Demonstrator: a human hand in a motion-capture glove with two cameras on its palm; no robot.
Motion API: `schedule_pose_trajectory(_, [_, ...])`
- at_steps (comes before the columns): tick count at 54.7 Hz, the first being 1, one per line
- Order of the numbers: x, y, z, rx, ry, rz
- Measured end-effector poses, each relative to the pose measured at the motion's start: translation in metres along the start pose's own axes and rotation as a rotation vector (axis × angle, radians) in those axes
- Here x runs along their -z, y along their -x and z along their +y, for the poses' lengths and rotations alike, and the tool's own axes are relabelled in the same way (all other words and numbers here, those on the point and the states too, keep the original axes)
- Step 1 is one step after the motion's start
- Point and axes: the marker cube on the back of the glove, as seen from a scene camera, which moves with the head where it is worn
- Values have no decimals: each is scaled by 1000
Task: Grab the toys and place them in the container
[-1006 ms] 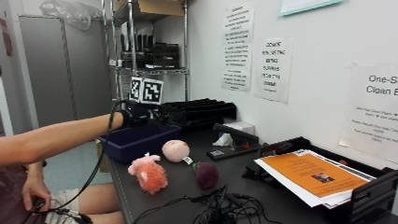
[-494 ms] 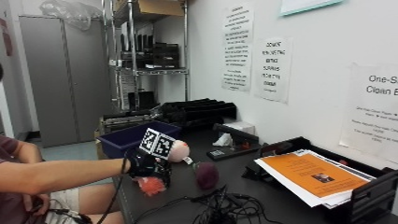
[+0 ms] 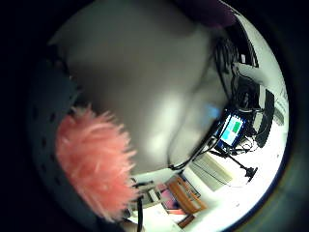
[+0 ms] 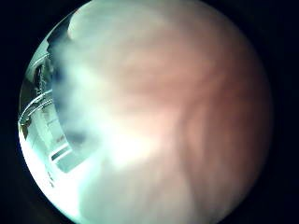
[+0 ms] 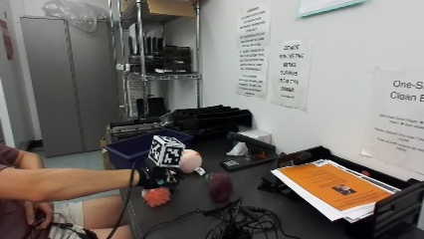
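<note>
My gloved right hand [image 5: 159,175] sits on top of the fluffy pink toy [image 5: 157,196] near the table's front edge, fingers curled around its upper part. The toy's fur shows beside the palm [image 3: 94,164] and fills the thumb side palm view [image 4: 177,121]. A smooth pink ball [image 5: 191,160] lies just behind the hand. A dark maroon toy [image 5: 220,186] stands to the right of it. The blue container [image 5: 132,148] stands behind them at the table's left end.
Black cables [image 5: 232,221] sprawl across the table's front. A tray of papers with an orange sheet [image 5: 331,186] lies at the right. Black trays [image 5: 209,118] and a wire shelf [image 5: 159,74] stand at the back, near a tissue box [image 5: 248,142].
The hand came down from above the container area onto the fluffy pink toy. It has stayed on the toy for the last half second.
</note>
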Motion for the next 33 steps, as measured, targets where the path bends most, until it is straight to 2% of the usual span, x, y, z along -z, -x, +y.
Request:
schedule_pose_trajectory(7, [42, 11, -4, 4, -94, -33])
schedule_pose_trajectory(21, [195, 73, -22, 70, -319, -37])
schedule_pose_trajectory(33, [248, 169, -51, 196, -360, 24])
